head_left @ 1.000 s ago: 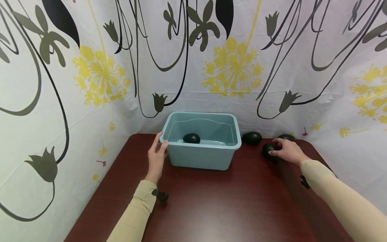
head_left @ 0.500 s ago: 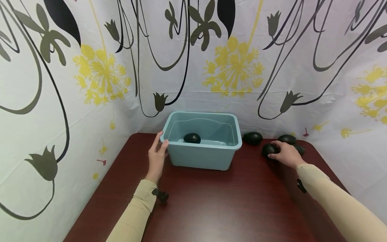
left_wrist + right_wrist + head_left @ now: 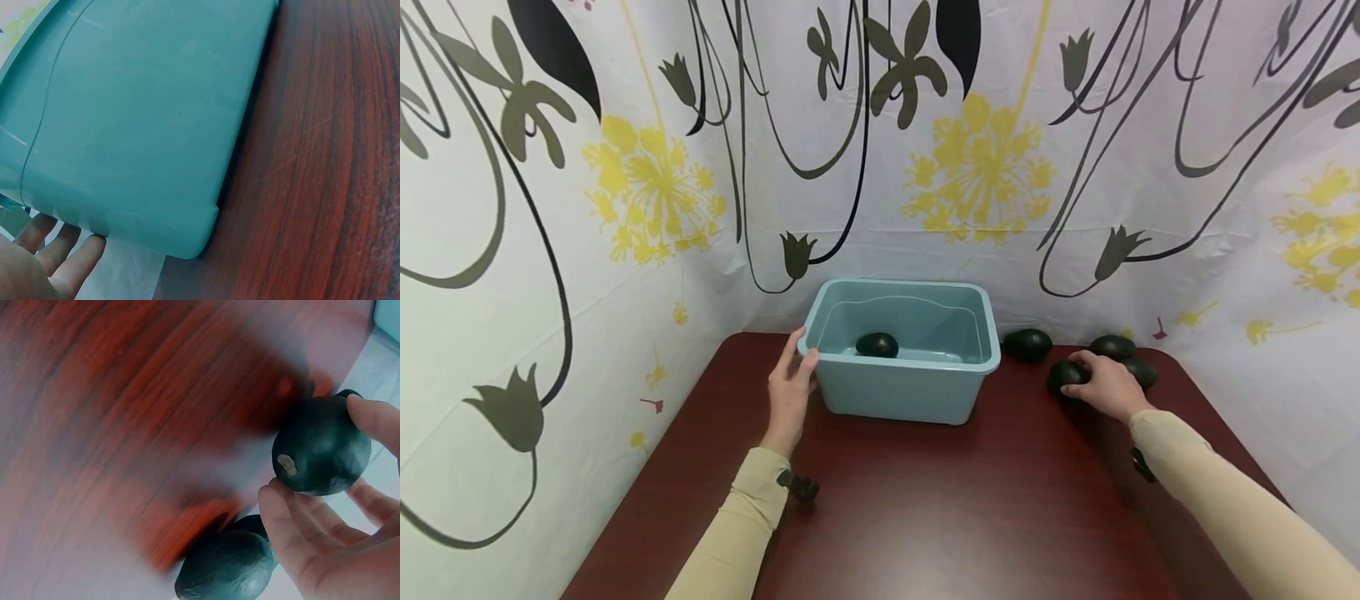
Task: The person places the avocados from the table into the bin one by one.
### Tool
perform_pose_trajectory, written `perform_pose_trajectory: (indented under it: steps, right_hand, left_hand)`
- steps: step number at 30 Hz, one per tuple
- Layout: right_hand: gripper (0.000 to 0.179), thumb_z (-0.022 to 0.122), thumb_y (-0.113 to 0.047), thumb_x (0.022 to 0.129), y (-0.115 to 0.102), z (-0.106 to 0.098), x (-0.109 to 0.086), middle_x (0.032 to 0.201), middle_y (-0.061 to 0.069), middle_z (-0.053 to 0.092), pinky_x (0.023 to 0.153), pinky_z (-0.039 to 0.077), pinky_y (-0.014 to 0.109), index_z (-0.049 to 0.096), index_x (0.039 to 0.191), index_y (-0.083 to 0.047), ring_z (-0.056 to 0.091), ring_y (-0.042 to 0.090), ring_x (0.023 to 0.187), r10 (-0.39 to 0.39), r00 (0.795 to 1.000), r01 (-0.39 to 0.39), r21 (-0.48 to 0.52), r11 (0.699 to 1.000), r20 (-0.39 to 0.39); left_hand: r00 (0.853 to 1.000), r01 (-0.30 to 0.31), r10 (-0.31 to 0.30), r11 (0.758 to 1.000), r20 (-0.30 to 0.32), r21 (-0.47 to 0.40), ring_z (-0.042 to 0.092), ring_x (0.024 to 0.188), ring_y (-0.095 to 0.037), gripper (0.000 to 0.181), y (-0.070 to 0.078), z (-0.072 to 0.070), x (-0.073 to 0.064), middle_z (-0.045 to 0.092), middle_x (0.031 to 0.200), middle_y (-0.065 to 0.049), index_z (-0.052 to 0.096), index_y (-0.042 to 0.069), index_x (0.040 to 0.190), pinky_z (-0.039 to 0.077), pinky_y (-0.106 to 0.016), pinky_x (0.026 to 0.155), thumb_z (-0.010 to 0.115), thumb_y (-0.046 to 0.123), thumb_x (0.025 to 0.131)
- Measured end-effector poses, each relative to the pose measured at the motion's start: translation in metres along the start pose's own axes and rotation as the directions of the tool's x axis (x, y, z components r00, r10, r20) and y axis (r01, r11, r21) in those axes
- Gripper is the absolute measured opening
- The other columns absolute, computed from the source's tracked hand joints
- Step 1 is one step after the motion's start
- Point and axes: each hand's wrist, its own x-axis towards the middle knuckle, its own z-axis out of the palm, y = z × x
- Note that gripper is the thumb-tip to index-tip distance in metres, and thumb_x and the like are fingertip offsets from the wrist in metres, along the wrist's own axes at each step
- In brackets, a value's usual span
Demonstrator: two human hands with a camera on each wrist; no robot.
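Observation:
My right hand point(image 3: 1107, 385) grips a dark green avocado point(image 3: 1066, 377) at the table's right side. In the right wrist view thumb and fingers pinch this avocado point(image 3: 325, 447), its pale stem scar showing; another avocado point(image 3: 226, 565) lies beside the hand. Two more avocados point(image 3: 1112, 347) point(image 3: 1141, 372) are just behind and beside my right hand. A light blue plastic tub point(image 3: 898, 390) stands at the back, with one avocado point(image 3: 877, 344) inside it. My left hand point(image 3: 787, 398) touches the tub's front left corner; in the left wrist view extended fingers point(image 3: 78, 262) rest against its outer wall.
A further avocado point(image 3: 1027, 345) lies just right of the tub, near the back edge. The dark red wooden table point(image 3: 955, 508) has a patterned white cloth point(image 3: 925, 183) hanging behind it and at both sides.
My right hand has shifted slightly left and towards me at the avocado, uncovering the avocados behind it. The left hand and the tub have stayed in place.

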Motion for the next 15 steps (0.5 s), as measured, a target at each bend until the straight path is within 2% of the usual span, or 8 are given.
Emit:
perform_pose_trajectory:
  steps: [6, 11, 15]
  right_hand:
    - [0.064, 0.079, -0.034, 0.087, -0.002, 0.001, 0.000, 0.125, 0.026, 0.060, 0.085, 0.043, 0.067, 0.054, 0.138, -0.005, 0.057, 0.050, 0.109, -0.002, 1.000, 0.002, 0.013, 1.000, -0.022]
    - [0.067, 0.080, -0.033, 0.086, -0.002, 0.003, -0.002, 0.128, 0.027, 0.058, 0.087, 0.042, 0.068, 0.053, 0.139, -0.004, 0.055, 0.052, 0.111, 0.016, 1.000, -0.016, 0.021, 1.000, -0.010]
    - [0.069, 0.080, -0.034, 0.086, -0.001, 0.005, -0.004, 0.130, 0.028, 0.057, 0.088, 0.041, 0.069, 0.052, 0.140, -0.003, 0.054, 0.053, 0.113, 0.017, 1.000, -0.017, 0.029, 0.999, 0.000]
  left_hand:
    - [1.000, -0.009, 0.009, 1.000, -0.023, -0.008, 0.052, 0.127, -0.028, 0.052, -0.022, -0.001, 0.010, 0.048, 0.150, -0.007, 0.049, 0.038, 0.149, 0.044, -0.058, 0.099, 0.065, 0.034, 0.100]
    - [0.999, -0.034, 0.034, 0.999, -0.032, -0.002, 0.054, 0.126, -0.028, 0.052, -0.027, -0.001, 0.010, 0.050, 0.148, -0.004, 0.050, 0.040, 0.147, 0.042, -0.063, 0.098, 0.066, 0.041, 0.098]
    - [0.998, -0.043, 0.044, 0.999, -0.036, 0.012, 0.054, 0.126, -0.028, 0.055, -0.026, 0.000, 0.008, 0.049, 0.149, -0.003, 0.050, 0.040, 0.147, 0.044, -0.061, 0.097, 0.067, 0.048, 0.095]
